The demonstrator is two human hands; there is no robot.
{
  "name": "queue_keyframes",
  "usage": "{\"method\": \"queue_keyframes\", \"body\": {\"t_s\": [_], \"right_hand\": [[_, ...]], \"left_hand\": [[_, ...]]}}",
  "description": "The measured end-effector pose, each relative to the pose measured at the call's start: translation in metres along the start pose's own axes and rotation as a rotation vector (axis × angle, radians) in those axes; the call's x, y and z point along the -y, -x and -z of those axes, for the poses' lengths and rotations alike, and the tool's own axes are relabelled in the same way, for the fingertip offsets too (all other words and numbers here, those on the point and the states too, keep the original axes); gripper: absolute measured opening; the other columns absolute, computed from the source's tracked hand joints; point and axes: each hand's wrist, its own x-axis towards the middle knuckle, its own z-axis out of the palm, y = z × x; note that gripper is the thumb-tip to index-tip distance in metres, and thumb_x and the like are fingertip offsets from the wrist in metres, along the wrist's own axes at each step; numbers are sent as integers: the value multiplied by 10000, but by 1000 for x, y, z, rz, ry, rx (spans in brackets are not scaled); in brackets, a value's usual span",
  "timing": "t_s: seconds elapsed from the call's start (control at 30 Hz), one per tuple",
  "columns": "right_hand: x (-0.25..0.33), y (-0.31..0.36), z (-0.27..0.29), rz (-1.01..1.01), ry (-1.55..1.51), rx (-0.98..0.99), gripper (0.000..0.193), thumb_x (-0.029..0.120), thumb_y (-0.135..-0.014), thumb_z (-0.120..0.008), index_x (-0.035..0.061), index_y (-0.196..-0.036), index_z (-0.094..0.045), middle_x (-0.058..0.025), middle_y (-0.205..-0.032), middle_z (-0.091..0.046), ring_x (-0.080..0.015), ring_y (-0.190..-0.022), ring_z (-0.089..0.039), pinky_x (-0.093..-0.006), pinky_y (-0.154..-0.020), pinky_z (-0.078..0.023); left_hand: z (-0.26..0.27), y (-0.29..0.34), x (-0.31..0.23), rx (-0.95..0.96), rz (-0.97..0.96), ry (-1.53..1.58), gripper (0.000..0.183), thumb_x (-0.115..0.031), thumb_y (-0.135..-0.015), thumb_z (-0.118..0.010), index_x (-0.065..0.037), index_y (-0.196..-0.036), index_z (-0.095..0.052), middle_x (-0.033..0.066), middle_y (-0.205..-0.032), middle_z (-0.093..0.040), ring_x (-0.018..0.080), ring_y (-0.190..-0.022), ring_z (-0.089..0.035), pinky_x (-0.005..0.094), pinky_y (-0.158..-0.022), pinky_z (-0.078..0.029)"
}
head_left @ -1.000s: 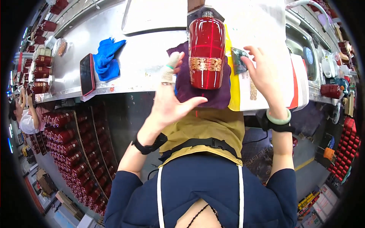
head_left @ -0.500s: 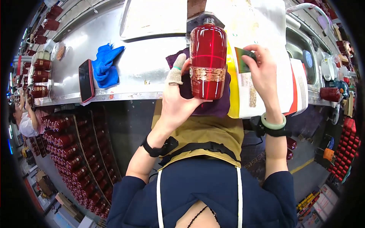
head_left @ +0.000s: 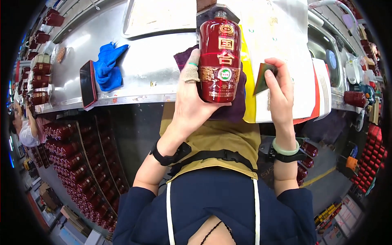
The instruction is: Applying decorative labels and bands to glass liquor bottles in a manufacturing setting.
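Observation:
My left hand (head_left: pixel 188 105) is closed around the lower left side of a glossy red bottle (head_left: pixel 209 53). The bottle stands roughly neck-away, its front marked with gold characters, a gold patterned band and a round green-and-white emblem. A pale cot covers one finger of this hand, lying along the bottle's side. Dark purple cloth (head_left: pixel 240 98) lies beneath and around the bottle. To the right, my right hand (head_left: pixel 281 96) pinches a thin, dark green square piece (head_left: pixel 261 81) between thumb and fingers, apart from the bottle. What the piece is made of, I cannot tell.
On the metal bench lie a blue cloth (head_left: pixel 108 67), a phone (head_left: pixel 87 83) and a white tray (head_left: pixel 159 18). White sheets (head_left: pixel 281 36) with a yellow edge cover the right side, before a sink (head_left: pixel 320 51). Racked red bottles (head_left: pixel 77 171) stand lower left; another person works far left.
The bottle has turned in my left hand, bringing its gold characters and emblem into view. My right hand has drawn slightly nearer to me, and the green piece has tilted.

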Motion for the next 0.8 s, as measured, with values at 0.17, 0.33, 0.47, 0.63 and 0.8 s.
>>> {"method": "queue_keyframes", "body": {"t_s": [0.17,0.33,0.47,0.63,0.8], "right_hand": [[4,15,-16,-208,-18,137,303,166,-978,-740,42,-1208,-588,67,-877,-444,-23,-789,-396,-192,-687,-340],[-10,15,-31,-272,-70,169,407,191,-877,-858,47,-1141,-584,50,-906,-479,-28,-760,-388,-200,-661,-357],[-15,17,-32,-284,-50,177,451,178,-820,-901,49,-1107,-577,32,-944,-503,-39,-753,-383,-200,-672,-370],[-12,16,-30,-279,-76,177,463,177,-808,-910,49,-1104,-578,31,-947,-507,-40,-753,-382,-199,-675,-372],[-13,9,-32,-389,-173,117,473,177,-809,-912,41,-1125,-587,32,-942,-519,-39,-750,-394,-199,-669,-382]], "left_hand": [[6,3,-3,58,71,61,1251,-216,-616,-995,78,-1584,-259,267,-1486,-488,385,-1314,-556,411,-1117,-445],[10,6,-2,89,104,314,1079,-211,-813,-892,66,-1606,-216,239,-1592,-397,301,-1469,-419,409,-1199,-359],[6,4,0,61,183,507,889,-153,-960,-750,54,-1618,-190,232,-1633,-333,297,-1523,-332,422,-1247,-279],[10,2,0,88,192,497,876,-142,-966,-741,52,-1618,-190,236,-1647,-303,298,-1544,-293,424,-1259,-253],[12,-1,-1,66,251,681,832,-123,-978,-721,52,-1614,-214,206,-1625,-351,281,-1520,-333,416,-1250,-265]]}}
